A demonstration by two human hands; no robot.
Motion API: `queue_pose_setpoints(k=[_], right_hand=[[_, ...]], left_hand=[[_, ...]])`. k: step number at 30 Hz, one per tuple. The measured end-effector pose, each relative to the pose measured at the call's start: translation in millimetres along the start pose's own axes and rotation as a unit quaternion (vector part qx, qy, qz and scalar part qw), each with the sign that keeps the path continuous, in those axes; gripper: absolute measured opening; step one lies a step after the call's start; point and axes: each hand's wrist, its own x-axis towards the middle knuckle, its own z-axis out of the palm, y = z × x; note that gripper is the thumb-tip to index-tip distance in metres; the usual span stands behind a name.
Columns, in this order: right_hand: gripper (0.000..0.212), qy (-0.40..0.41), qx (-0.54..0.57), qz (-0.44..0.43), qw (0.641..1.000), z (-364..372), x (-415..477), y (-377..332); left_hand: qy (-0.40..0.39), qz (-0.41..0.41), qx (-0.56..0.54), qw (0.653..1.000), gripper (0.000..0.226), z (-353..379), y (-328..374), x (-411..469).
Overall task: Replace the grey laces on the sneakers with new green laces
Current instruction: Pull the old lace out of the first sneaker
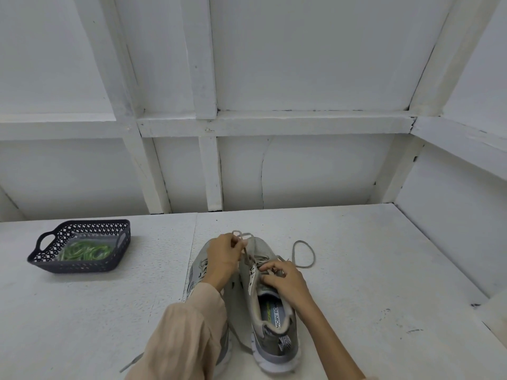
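Observation:
Two grey sneakers stand side by side on the white table, toes pointing away from me. The right sneaker [274, 319] shows its open insole; the left sneaker [199, 270] is largely hidden under my forearm. My left hand [223, 256] pinches a strand of the grey lace [303, 255] above the toe of the right sneaker. My right hand [282, 278] rests on that sneaker's tongue, its fingers curled on the lace at the eyelets. A loose loop of the lace lies on the table to the right. Green laces [86, 250] lie in a dark basket [79, 266].
The basket sits at the table's left, well apart from the shoes. Another grey lace end [131, 363] trails on the table near my left sleeve. White panelled walls close the table at the back and right. Bare table surface lies around the shoes.

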Motion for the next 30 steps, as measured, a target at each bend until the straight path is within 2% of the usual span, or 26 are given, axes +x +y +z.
queue_pose_setpoints(k=[2,4,5,9,11,13,15,16,19,21,25,26,28,30], right_hand=[[0.031,0.002,-0.001,0.005,1.000,1,0,0],[0.030,0.004,0.001,0.006,1.000,0,-1,-2],[0.029,0.005,0.002,0.005,1.000,-1,-2,-3],[0.025,0.002,0.009,0.001,1.000,-3,-3,-3],[0.027,0.001,0.007,-0.001,1.000,-2,-2,-2],[0.030,0.002,0.007,0.001,1.000,0,-2,-2],[0.031,0.003,0.008,0.003,1.000,0,-1,-2],[0.031,0.002,0.012,0.001,1.000,0,-1,-2],[0.031,0.002,0.021,-0.004,1.000,-3,-3,-3],[0.030,0.003,0.029,-0.001,1.000,-4,-6,-6],[0.031,0.003,0.017,-0.001,1.000,-3,-6,-7],[0.029,0.002,0.015,0.001,1.000,-4,-5,-7],[0.021,-0.001,0.026,0.004,1.000,-5,-6,-6],[0.018,-0.004,0.037,-0.001,0.999,-6,-9,-7]], left_hand=[[-0.107,-0.008,0.080,0.991,0.031,-1,0,-3],[-0.164,-0.006,0.082,0.983,0.037,2,-4,-5],[-0.147,0.003,0.070,0.987,0.038,3,-5,-5],[0.028,0.016,-0.036,0.999,0.031,3,-1,-5],[0.008,0.014,-0.005,1.000,0.029,1,-1,-3],[-0.081,0.010,0.074,0.994,0.037,0,-3,-2],[-0.149,0.004,0.096,0.984,0.044,1,-5,-3],[-0.139,0.012,0.089,0.986,0.045,2,-6,-4],[-0.018,0.014,0.029,0.999,0.033,1,1,-3],[0.001,0.005,0.015,1.000,0.029,-3,4,0],[-0.163,-0.028,0.077,0.983,0.026,-2,-2,3],[-0.174,-0.026,0.083,0.981,0.028,0,-4,2],[-0.110,-0.010,0.073,0.991,0.036,2,-3,3],[-0.014,-0.013,0.003,1.000,0.032,-1,2,3]])
